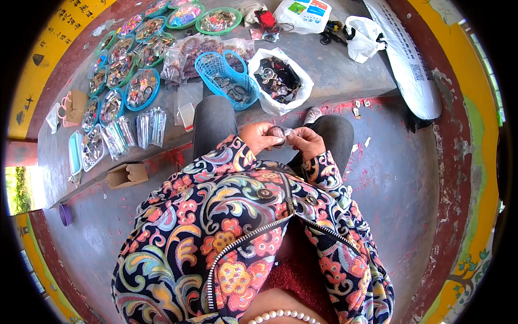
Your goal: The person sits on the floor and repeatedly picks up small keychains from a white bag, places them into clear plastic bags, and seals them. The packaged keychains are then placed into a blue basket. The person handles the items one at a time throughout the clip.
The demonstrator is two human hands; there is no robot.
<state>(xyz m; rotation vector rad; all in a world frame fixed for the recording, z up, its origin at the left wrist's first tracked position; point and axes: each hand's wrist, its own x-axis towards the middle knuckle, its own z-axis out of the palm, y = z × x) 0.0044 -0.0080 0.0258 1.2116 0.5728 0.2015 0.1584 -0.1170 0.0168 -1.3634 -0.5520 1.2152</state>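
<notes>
In front of my knees both hands meet over a small dark loop that looks like a hair tie (278,133). My left hand (260,137) pinches it between thumb and fingers. A small whitish, see-through piece, perhaps plastic wrap (287,132), is pinched in the closed fingers of my right hand (307,142). Just beyond the hands stands a white plastic bag (302,97), filled with dark hair ties and small ornaments. Left of it lies a blue plastic basket (245,89) with a few dark bands inside.
Several round trays (141,89) of small accessories crowd the ledge at the far left. Clear bags (189,54) of brownish pieces lie behind the basket. A cardboard box (127,175) sits at left. More white bags (365,39) and a long wrapped board (413,65) are at far right.
</notes>
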